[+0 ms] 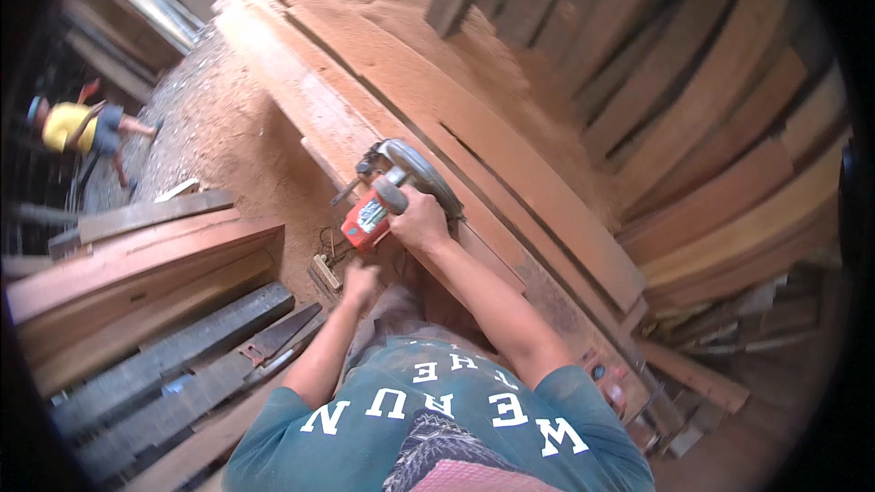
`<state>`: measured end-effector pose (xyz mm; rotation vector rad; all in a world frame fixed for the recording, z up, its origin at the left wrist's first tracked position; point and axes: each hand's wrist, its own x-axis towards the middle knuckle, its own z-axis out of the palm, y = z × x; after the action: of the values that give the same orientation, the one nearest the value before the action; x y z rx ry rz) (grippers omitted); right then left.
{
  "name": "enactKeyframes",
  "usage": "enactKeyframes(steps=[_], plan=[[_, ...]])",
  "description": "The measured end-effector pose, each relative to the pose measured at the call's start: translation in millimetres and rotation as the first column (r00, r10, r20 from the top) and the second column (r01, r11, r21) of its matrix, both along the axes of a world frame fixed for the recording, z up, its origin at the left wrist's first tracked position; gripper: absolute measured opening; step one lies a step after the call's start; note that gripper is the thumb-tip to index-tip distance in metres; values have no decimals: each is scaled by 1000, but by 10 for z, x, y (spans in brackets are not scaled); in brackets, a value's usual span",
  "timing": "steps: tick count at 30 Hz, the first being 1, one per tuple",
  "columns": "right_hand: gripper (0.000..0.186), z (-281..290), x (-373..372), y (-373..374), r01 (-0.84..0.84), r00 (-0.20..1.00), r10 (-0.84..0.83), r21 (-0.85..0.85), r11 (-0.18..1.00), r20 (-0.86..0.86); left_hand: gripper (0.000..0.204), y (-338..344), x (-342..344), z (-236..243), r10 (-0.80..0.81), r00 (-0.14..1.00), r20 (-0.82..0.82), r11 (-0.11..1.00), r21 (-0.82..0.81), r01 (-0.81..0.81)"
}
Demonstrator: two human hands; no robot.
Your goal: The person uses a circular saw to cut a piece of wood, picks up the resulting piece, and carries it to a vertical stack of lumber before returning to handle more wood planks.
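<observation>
My right hand (422,219) is wrapped round the handle of a circular saw (367,224) with a red motor housing and a grey round blade guard. The saw rests on a long wooden plank (301,82) that runs away to the far left; the blade itself is hidden. My left hand (363,282) hangs just below the red housing, apart from it. Its fingers look curled in, though slightly blurred, and what they may hold does not show. Beside it are a dark cord (330,244) and a small pale wood block (325,271).
Another long board (547,210) lies right of the plank. Stacked timber (155,260) with a handsaw (273,337) on it fills the left. Curved boards (729,118) lean at the right. Sawdust (383,14) covers the floor. A person in yellow (77,126) is at far left.
</observation>
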<state>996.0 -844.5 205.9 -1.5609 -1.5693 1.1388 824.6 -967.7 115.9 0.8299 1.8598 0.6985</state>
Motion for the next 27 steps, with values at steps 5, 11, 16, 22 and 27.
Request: enactKeyframes(steps=[5, 11, 16, 22, 27], plan=[[28, -200, -103, -83, -9, 1000, 9, 42, 999, 1, 43, -412, 896, 48, -418, 813, 405, 908, 147, 393], [24, -445, -180, -73, -25, 999, 29, 118, 993, -35, 41, -493, 1436, 37, -16, 516, 856, 968, -116, 222], [22, -609, -206, -9, -35, 999, 39, 139, 990, -23, 51, -704, 665, 407, -137, 462, 876, 883, -103, 457], [23, -587, -330, 181, -27, 999, 32, 153, 988, -31, 51, -458, -791, 629, -311, 942, 126, 950, 40, 309], [22, -706, -350, 252, -19, 999, 26, 153, 988, -45, 52, 246, -1367, 71, -1, 994, -110, 992, 124, 15]])
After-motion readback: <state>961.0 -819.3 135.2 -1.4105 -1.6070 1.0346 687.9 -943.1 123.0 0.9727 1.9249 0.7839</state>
